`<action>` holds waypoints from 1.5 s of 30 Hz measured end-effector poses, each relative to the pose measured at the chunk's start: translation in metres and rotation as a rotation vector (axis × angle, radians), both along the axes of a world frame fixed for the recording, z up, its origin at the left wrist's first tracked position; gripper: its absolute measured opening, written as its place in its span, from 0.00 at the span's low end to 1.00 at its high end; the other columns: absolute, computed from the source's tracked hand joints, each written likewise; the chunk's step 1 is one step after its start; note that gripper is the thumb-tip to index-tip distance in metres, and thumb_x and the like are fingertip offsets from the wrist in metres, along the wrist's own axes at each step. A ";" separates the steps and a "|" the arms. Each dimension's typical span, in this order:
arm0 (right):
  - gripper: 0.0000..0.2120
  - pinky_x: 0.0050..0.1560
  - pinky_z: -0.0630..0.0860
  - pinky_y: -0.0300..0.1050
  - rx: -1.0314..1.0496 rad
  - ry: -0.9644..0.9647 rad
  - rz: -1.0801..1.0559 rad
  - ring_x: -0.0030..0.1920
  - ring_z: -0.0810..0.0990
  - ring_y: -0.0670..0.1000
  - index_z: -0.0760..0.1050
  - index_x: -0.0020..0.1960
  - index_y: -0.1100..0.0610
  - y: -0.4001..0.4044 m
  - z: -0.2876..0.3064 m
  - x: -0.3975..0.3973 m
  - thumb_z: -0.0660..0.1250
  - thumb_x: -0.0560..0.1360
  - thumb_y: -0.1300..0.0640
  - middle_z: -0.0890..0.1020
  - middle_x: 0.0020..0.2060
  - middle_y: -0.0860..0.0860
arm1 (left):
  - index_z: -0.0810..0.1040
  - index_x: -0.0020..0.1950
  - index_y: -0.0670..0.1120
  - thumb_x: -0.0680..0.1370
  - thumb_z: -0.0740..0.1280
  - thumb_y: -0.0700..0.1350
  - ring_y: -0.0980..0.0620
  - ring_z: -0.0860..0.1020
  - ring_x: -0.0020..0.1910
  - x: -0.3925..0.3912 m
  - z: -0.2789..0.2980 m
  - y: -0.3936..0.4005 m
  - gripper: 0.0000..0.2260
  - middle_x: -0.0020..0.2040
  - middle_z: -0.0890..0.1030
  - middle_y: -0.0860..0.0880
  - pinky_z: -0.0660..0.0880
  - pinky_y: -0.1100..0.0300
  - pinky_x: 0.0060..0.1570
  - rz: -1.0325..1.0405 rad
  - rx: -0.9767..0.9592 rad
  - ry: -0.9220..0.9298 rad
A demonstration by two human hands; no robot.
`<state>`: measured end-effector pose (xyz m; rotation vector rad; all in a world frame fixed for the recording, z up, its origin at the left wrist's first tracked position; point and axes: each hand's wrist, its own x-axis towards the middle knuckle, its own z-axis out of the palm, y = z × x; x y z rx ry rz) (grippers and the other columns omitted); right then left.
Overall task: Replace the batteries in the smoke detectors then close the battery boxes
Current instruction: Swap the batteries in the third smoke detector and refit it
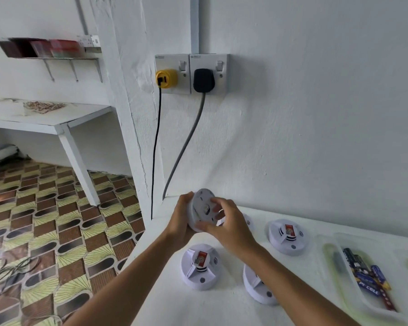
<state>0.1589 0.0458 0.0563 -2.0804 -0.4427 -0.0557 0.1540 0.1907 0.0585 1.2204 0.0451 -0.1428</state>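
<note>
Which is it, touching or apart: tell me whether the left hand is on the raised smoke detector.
Touching. The head view shows the left hand gripping the edge of the raised smoke detector, fingers wrapped behind its rim.

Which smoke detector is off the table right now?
The detector gripped by both the left hand and right hand, back facing the camera; the others lie on the table.
</note>
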 end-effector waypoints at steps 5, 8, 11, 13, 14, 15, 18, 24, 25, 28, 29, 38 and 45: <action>0.36 0.42 0.72 0.35 0.065 0.088 0.022 0.48 0.76 0.48 0.68 0.62 0.50 -0.002 0.015 -0.001 0.82 0.59 0.47 0.75 0.51 0.48 | 0.82 0.54 0.46 0.81 0.48 0.54 0.44 0.80 0.49 -0.012 0.006 0.001 0.24 0.51 0.82 0.39 0.75 0.49 0.46 -0.012 -0.024 -0.018; 0.32 0.40 0.72 0.32 0.019 0.055 0.058 0.45 0.74 0.46 0.70 0.57 0.51 -0.009 0.022 -0.001 0.83 0.59 0.50 0.74 0.52 0.49 | 0.79 0.57 0.44 0.80 0.49 0.56 0.42 0.78 0.50 -0.017 0.011 0.000 0.24 0.52 0.81 0.38 0.75 0.48 0.45 -0.039 0.020 0.005; 0.31 0.41 0.70 0.32 -0.071 0.011 0.106 0.47 0.73 0.47 0.69 0.56 0.50 -0.018 0.025 -0.003 0.82 0.59 0.50 0.71 0.54 0.47 | 0.78 0.59 0.42 0.75 0.53 0.60 0.42 0.78 0.48 -0.021 0.012 -0.002 0.26 0.52 0.80 0.37 0.77 0.49 0.42 -0.033 0.147 0.076; 0.30 0.42 0.69 0.31 -0.133 -0.030 0.163 0.49 0.72 0.43 0.69 0.55 0.48 -0.021 0.025 -0.005 0.82 0.60 0.50 0.69 0.54 0.45 | 0.78 0.57 0.42 0.73 0.54 0.60 0.42 0.78 0.46 -0.024 0.010 -0.003 0.27 0.50 0.79 0.38 0.76 0.51 0.39 -0.044 0.172 0.127; 0.30 0.43 0.69 0.30 -0.154 -0.044 0.188 0.49 0.71 0.40 0.69 0.55 0.47 -0.021 0.025 -0.007 0.82 0.61 0.51 0.68 0.54 0.44 | 0.79 0.55 0.42 0.74 0.54 0.59 0.43 0.77 0.44 -0.026 0.010 -0.003 0.25 0.48 0.79 0.38 0.76 0.52 0.38 -0.050 0.163 0.147; 0.29 0.43 0.68 0.29 -0.167 -0.048 0.202 0.49 0.70 0.39 0.68 0.55 0.47 -0.021 0.026 -0.009 0.81 0.61 0.51 0.67 0.54 0.44 | 0.79 0.53 0.42 0.75 0.53 0.58 0.43 0.77 0.43 -0.028 0.010 -0.003 0.24 0.47 0.79 0.39 0.76 0.53 0.38 -0.059 0.146 0.163; 0.29 0.42 0.68 0.30 -0.154 -0.034 0.181 0.48 0.71 0.40 0.69 0.54 0.49 -0.020 0.026 -0.012 0.82 0.60 0.51 0.69 0.53 0.45 | 0.80 0.51 0.44 0.76 0.53 0.56 0.44 0.76 0.43 -0.031 0.011 -0.002 0.22 0.46 0.78 0.40 0.75 0.53 0.39 -0.083 0.085 0.204; 0.22 0.34 0.70 0.32 -0.030 -0.029 0.067 0.40 0.72 0.45 0.68 0.45 0.54 -0.004 0.020 -0.016 0.81 0.62 0.56 0.73 0.43 0.48 | 0.81 0.45 0.45 0.75 0.55 0.57 0.44 0.75 0.42 -0.034 0.013 0.006 0.20 0.44 0.78 0.40 0.72 0.54 0.41 -0.028 -0.053 0.256; 0.18 0.33 0.70 0.32 0.024 -0.017 0.051 0.37 0.72 0.44 0.69 0.44 0.54 -0.001 0.019 -0.016 0.78 0.66 0.58 0.75 0.40 0.47 | 0.81 0.45 0.45 0.75 0.55 0.57 0.43 0.75 0.44 -0.034 0.013 0.010 0.20 0.45 0.78 0.40 0.71 0.54 0.42 -0.001 -0.096 0.262; 0.09 0.34 0.75 0.37 0.208 0.087 -0.029 0.39 0.81 0.48 0.72 0.50 0.56 0.007 0.016 -0.011 0.71 0.74 0.60 0.82 0.41 0.50 | 0.80 0.53 0.45 0.76 0.55 0.57 0.41 0.74 0.49 -0.033 0.007 0.026 0.21 0.49 0.78 0.40 0.73 0.51 0.45 0.125 -0.177 0.281; 0.09 0.34 0.76 0.39 0.254 0.135 -0.074 0.41 0.82 0.51 0.72 0.53 0.55 0.011 0.014 -0.006 0.69 0.75 0.61 0.83 0.44 0.52 | 0.79 0.57 0.45 0.76 0.56 0.58 0.39 0.74 0.52 -0.032 0.004 0.033 0.21 0.53 0.78 0.39 0.73 0.49 0.46 0.171 -0.204 0.299; 0.16 0.41 0.72 0.42 -0.304 0.327 0.060 0.53 0.74 0.57 0.70 0.63 0.56 0.056 -0.032 0.066 0.62 0.75 0.62 0.71 0.53 0.52 | 0.79 0.57 0.44 0.76 0.56 0.58 0.34 0.74 0.57 -0.046 -0.016 0.087 0.22 0.56 0.78 0.37 0.74 0.47 0.48 0.350 -0.293 0.322; 0.17 0.60 0.71 0.49 -0.774 -0.069 0.149 0.62 0.73 0.59 0.70 0.65 0.59 0.067 -0.041 0.066 0.61 0.77 0.57 0.75 0.62 0.58 | 0.80 0.55 0.43 0.75 0.57 0.57 0.34 0.74 0.57 -0.055 -0.010 0.084 0.22 0.55 0.78 0.37 0.73 0.47 0.49 0.403 -0.299 0.312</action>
